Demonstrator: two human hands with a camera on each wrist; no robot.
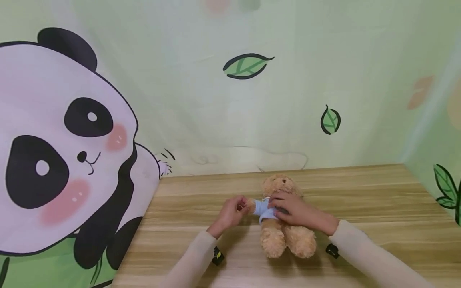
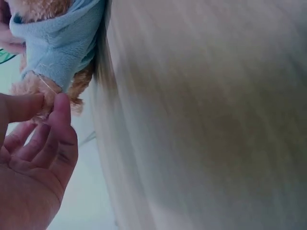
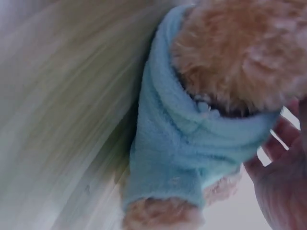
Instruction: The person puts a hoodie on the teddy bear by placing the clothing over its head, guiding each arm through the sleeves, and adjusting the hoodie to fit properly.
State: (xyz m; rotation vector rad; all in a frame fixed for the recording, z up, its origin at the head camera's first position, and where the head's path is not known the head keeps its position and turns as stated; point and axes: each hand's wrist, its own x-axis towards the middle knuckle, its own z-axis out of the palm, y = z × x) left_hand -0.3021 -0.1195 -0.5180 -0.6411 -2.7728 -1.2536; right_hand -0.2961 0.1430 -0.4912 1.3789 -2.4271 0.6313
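A tan teddy bear (image 1: 271, 238) in a light blue fleece shirt (image 1: 265, 208) lies face up on the wooden table, its head towards the back wall. My left hand (image 1: 232, 212) pinches the bear's paw (image 2: 36, 88) between thumb and forefinger, just beyond the sleeve cuff. A thin pale line crosses the fur there in the left wrist view. Over the bear's chest rests my right hand (image 1: 293, 208), its fingers lying across the shirt and covering part of it. The right wrist view shows this hand beside the shirt, with its fingers fairly straight.
The wooden tabletop (image 1: 367, 200) runs back to a green cloth backdrop (image 1: 194, 104) printed with leaves and a large panda (image 1: 104, 80). Black wrist devices show below both sleeves, the left one (image 1: 217, 256) and the right one (image 1: 332, 251).
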